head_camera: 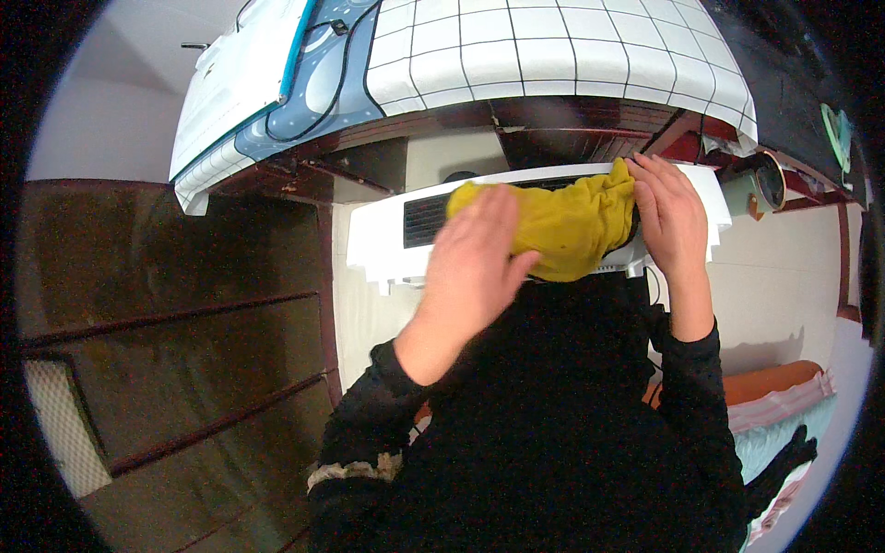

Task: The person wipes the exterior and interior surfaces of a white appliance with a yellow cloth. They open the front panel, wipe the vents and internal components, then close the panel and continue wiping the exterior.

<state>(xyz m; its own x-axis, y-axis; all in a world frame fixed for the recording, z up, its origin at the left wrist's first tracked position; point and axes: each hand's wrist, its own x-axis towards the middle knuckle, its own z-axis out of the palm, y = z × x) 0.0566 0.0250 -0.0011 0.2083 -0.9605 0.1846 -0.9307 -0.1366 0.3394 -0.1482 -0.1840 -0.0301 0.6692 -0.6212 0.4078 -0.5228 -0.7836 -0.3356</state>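
Note:
A yellow piece of fabric (pixel 570 228) lies bunched and folded across the top of a white appliance (pixel 377 231) with black slotted vents, which looks like an electric heater. My left hand (pixel 477 245), slightly blurred, rests palm down over the fabric's left end, its thumb spread from the fingers. At the other end, my right hand (pixel 669 207) touches the fabric's edge near the appliance's right side. Whether those fingers pinch the fabric is not clear. Part of the vents (pixel 425 221) shows left of the fabric; the rest is hidden beneath it.
Beyond the appliance stands a table with a white checked cloth (pixel 518 52), a blue patterned mat (pixel 325 83) and a black cable (pixel 340 90). Dark panelled wood (pixel 200 297) is at left. A green container (pixel 743 186) sits right; folded bedding (pixel 781 428) lies lower right.

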